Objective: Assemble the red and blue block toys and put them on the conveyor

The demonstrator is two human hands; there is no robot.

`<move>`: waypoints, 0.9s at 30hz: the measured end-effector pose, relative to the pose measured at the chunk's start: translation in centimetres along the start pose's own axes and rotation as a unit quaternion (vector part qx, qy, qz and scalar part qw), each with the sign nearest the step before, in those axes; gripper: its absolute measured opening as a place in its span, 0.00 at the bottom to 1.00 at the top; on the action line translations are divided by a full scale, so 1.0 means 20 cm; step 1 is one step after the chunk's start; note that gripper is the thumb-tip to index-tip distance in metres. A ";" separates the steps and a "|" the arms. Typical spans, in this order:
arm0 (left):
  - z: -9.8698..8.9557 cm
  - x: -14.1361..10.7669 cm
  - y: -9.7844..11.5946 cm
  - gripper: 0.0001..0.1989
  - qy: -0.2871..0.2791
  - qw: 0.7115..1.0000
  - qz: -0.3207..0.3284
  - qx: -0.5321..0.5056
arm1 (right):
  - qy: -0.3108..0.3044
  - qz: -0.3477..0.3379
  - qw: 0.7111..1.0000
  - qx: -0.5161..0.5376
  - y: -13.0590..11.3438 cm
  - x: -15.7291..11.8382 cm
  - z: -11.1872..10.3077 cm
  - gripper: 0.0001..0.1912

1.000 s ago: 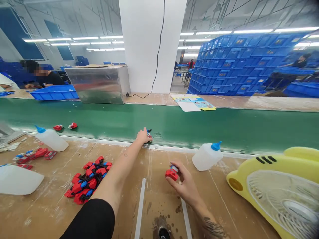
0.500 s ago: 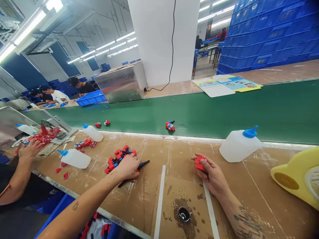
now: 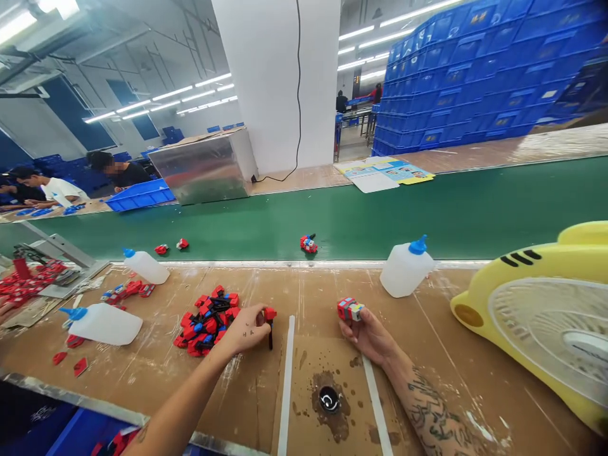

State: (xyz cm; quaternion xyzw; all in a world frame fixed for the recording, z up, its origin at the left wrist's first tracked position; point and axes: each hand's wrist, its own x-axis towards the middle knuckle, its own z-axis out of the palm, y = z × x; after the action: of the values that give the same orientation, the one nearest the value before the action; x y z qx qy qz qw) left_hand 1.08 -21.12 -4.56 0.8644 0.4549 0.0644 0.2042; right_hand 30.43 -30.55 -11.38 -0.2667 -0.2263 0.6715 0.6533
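Between its thumb and fingers, my left hand (image 3: 251, 329) grips a red plastic part with a black rod (image 3: 270, 326) hanging down from it. Just left of that hand lies a pile of red, black and blue plastic parts (image 3: 202, 326). My right hand (image 3: 373, 335) is closed on a small red toy piece (image 3: 349, 309) with grey, blue and yellow bits, held up above the table. Below and between both hands, a small round cup of dark liquid (image 3: 329, 399) sits on a stained cardboard sheet (image 3: 308, 361) edged with white tape.
White bottles with blue caps stand or lie at right (image 3: 406, 269) and left (image 3: 105, 324). A yellow fan (image 3: 536, 304) fills the right side. Beyond the table runs a green conveyor belt (image 3: 247, 231), carrying a red toy piece (image 3: 308, 243). Blue crates (image 3: 465, 82) are stacked behind.
My left hand has come out of the pile with a red part and black rod. My right hand has turned its piece, showing the grey and yellow side. The view has swung right.
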 end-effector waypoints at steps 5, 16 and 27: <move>0.03 -0.01 0.02 0.18 0.069 0.997 0.011 0.036 | 0.004 -0.002 1.000 0.002 0.01 0.02 0.00 0.24; 0.08 -0.16 0.02 0.26 -0.010 0.981 0.111 0.161 | 0.022 -0.019 0.999 -0.022 0.01 0.05 -0.01 0.22; 0.09 -0.14 0.11 0.16 -0.038 0.978 -0.072 0.190 | 0.041 -0.036 0.998 -0.024 0.02 0.06 -0.01 0.24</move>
State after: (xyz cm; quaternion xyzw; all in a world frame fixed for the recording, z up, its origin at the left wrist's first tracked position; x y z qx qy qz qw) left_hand 1.66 -25.07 -5.01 0.8545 0.5113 -0.0713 0.0575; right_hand 30.22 -29.42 -11.94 -0.3009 -0.2247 0.6307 0.6791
